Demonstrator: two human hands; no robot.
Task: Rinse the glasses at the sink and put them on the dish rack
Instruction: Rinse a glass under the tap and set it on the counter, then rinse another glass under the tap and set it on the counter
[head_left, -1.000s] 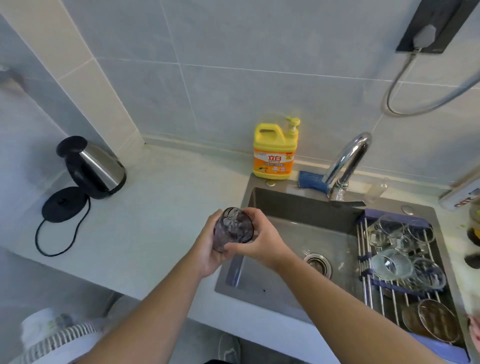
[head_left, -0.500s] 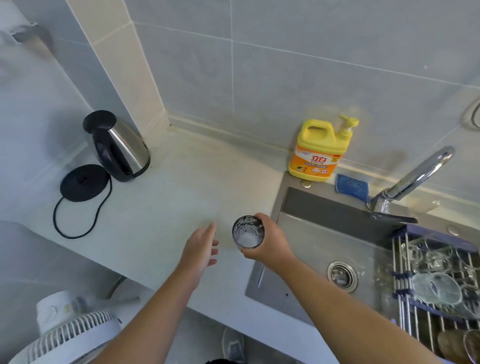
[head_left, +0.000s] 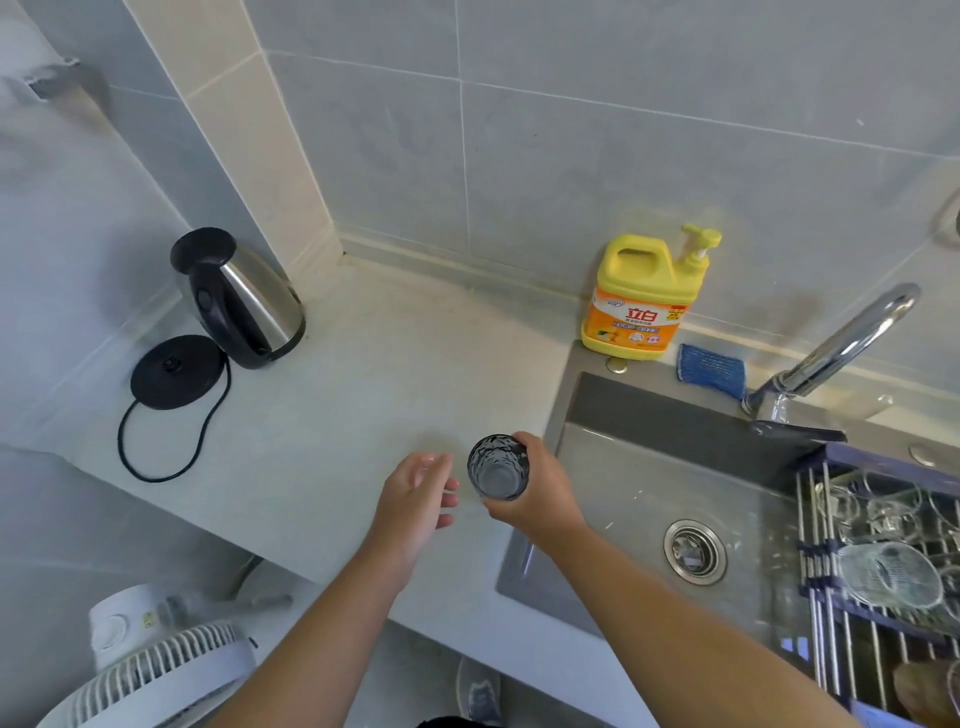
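Currently the right hand grips a dark glass. Its fingers curl round the far side and the thumb wraps the near side. The glass's open mouth faces up toward the camera. It sits above the pale worktop, just left of the rim of the sink. Whether its base touches the worktop I cannot tell.

Just left of those fingers, the left hand hangs palm-down over the worktop. Its own fingers are loosely spread, gently bent and holding nothing. Their tips are close to the glass but seem a little apart from it.

To the right of the gripping fingers lies the steel basin with its round drain. Farther right, a dish rack spans the sink and carries several clear glasses on their sides.

Beyond the fingers, against the tiled wall, stand a yellow soap bottle and a blue sponge. A chrome tap slants up at the far right.

Well to the left of both hands, a steel kettle stands off its black base, just beside it. A white fan shows below the worktop's near edge.
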